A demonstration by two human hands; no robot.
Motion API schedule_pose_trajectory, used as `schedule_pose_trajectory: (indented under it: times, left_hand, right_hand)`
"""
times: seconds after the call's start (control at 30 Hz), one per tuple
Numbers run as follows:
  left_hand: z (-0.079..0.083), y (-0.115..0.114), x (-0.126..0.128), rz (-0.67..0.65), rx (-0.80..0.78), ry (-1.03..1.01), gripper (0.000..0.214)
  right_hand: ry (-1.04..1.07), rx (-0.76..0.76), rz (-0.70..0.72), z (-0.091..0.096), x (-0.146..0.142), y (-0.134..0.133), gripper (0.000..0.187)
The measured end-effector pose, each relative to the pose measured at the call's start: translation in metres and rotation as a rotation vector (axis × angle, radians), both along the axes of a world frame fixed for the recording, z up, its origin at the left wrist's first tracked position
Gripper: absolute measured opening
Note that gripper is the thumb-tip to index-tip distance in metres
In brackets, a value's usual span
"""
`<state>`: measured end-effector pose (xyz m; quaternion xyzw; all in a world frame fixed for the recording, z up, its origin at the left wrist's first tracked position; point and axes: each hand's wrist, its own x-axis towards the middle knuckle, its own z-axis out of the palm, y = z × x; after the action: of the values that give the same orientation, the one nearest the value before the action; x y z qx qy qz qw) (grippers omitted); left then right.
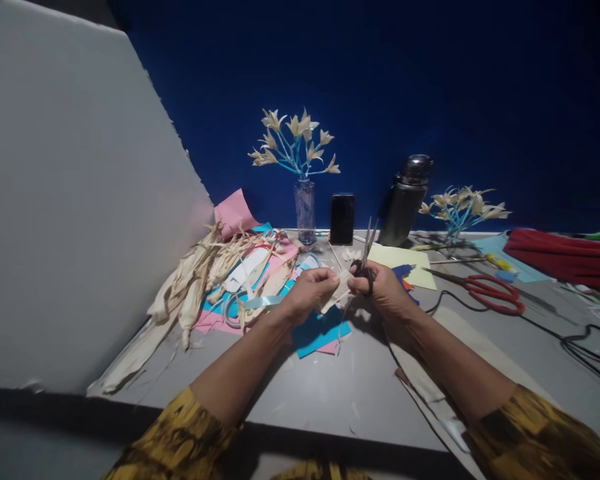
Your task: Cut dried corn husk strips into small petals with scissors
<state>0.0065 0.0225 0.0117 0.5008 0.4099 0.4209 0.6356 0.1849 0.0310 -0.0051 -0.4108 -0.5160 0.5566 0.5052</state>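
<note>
My left hand [314, 291] pinches a pale piece of dried corn husk [336, 293] over the middle of the table. My right hand [380, 287] has its fingers in the black handles of a pair of scissors [367, 248], whose blades point up and away from the husk. The right fingertips also touch the husk's right edge. Below the hands lies blue paper [320, 332] with a pink sheet showing under it. To the left spreads a heap of dried corn husks [200, 283] over coloured paper, with a roll of light blue ribbon [263, 302].
At the back stand a glass vase [305, 210] of husk flowers, a phone [342, 220] and a tilted flask [405, 203]. On the right are red-handled scissors [495, 295], a black cable [575, 341], red cloth [565, 260] and more husk flowers [463, 203]. A white panel [80, 187] rises at left.
</note>
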Motion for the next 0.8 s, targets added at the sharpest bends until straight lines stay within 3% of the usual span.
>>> schedule_pose_trajectory:
  times: [0.2, 0.57, 0.7, 0.77, 0.8]
  left_hand:
    - [-0.004, 0.002, -0.002, -0.016, 0.040, 0.038, 0.033]
    - [-0.009, 0.002, 0.002, 0.060, 0.107, 0.076, 0.032]
    - [-0.003, -0.001, 0.003, 0.088, 0.223, 0.101, 0.028]
    - [0.007, -0.007, 0.003, 0.009, 0.312, 0.063, 0.027]
    - [0.013, -0.012, 0.001, -0.095, 0.330, 0.010, 0.024]
  right_hand:
    - [-0.072, -0.025, -0.018, 0.006, -0.004, -0.005, 0.032]
    - [-0.140, 0.016, 0.033, -0.001, -0.005, -0.001, 0.034]
    - [-0.114, 0.022, 0.007, 0.001, -0.007, -0.005, 0.029]
    - [-0.136, 0.004, -0.039, -0.001, -0.005, -0.002, 0.026]
    - [-0.147, -0.013, -0.068, -0.002, -0.004, 0.001, 0.025]
